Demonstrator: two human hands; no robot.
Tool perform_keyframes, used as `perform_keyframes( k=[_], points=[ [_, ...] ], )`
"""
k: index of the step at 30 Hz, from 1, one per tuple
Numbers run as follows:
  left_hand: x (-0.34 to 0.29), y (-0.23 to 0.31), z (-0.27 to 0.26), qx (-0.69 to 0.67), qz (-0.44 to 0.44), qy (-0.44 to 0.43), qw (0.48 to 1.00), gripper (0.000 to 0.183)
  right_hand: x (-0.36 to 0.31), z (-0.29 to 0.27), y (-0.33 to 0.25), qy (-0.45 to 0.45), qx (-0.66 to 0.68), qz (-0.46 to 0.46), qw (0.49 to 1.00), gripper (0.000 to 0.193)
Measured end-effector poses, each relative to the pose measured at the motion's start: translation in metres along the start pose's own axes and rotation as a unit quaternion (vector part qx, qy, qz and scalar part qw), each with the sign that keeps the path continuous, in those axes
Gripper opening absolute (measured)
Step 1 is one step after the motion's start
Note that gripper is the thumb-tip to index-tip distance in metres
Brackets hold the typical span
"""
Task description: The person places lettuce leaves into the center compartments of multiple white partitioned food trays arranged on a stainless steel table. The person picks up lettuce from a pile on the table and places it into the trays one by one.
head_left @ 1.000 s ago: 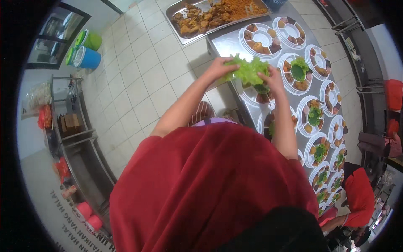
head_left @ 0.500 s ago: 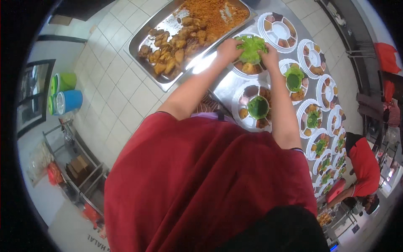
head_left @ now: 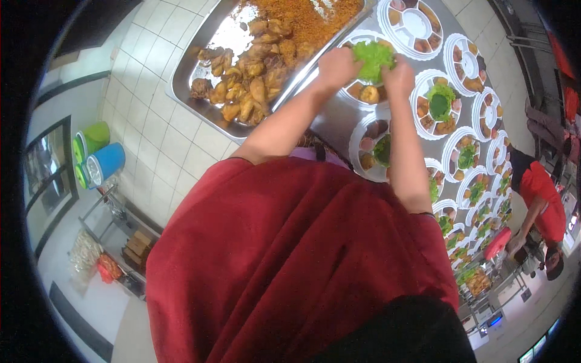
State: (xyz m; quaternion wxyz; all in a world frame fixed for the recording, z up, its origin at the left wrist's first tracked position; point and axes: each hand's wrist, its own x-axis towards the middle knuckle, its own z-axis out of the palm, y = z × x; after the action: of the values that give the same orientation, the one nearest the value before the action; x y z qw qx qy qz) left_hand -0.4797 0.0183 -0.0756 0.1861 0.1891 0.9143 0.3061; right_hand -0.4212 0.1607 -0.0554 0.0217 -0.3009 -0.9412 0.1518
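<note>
Over a round white divided plate (head_left: pixel 358 104) I hold a ruffled green lettuce leaf (head_left: pixel 374 59). My left hand (head_left: pixel 336 68) grips the leaf's left edge, its fingers closed. On the opposite edge my right hand (head_left: pixel 399 76) pinches it with bent fingers. The leaf hides the plate's middle and far part. A golden-brown food piece (head_left: pixel 368 94) shows in a near compartment. Just below, partly behind my right forearm, another divided plate (head_left: pixel 357 140) has green leaf at its centre. Right of my right hand stands a plate (head_left: pixel 431 74) with lettuce in its middle.
A large metal tray (head_left: pixel 175 85) of browned chicken pieces (head_left: pixel 257 91) and orange-brown crumbs (head_left: pixel 296 15) lies at the left. Several filled plates (head_left: pixel 465 63) run down the metal table's right side. A person in red (head_left: pixel 544 206) works at the far right.
My view has turned and shifted slightly, so table and plates sit differently in the picture. Both hands keep hold of the lettuce over the same plate.
</note>
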Motion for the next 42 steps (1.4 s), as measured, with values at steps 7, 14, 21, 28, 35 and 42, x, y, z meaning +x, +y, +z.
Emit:
perform_keyframes(
  k=[7,14,21,28,35,42],
  points=[
    [0.018,0.008,-0.017,0.046,0.064,-0.007,0.997,0.036,-0.005,-0.013,0.016,-0.039,0.000,0.060,0.997,0.030],
    [0.022,0.041,-0.049,0.071,0.129,0.031,0.989,0.030,-0.030,-0.027,0.008,0.101,0.099,0.059,0.988,0.027],
    [0.045,0.012,0.007,0.189,0.181,0.046,0.964,0.028,-0.031,0.009,0.016,0.034,-0.001,0.106,0.994,0.028],
    [0.055,-0.010,0.028,0.185,0.242,0.065,0.950,0.013,-0.037,0.024,0.031,0.142,0.001,-0.034,0.989,0.036],
    [0.054,-0.007,0.021,0.163,0.271,0.028,0.948,0.035,-0.005,0.045,0.003,-0.001,0.079,-0.076,0.994,0.012],
    [0.064,-0.007,0.015,0.220,0.238,-0.044,0.945,0.040,-0.003,0.048,-0.007,-0.080,0.054,0.011,0.995,0.012]
  ],
)
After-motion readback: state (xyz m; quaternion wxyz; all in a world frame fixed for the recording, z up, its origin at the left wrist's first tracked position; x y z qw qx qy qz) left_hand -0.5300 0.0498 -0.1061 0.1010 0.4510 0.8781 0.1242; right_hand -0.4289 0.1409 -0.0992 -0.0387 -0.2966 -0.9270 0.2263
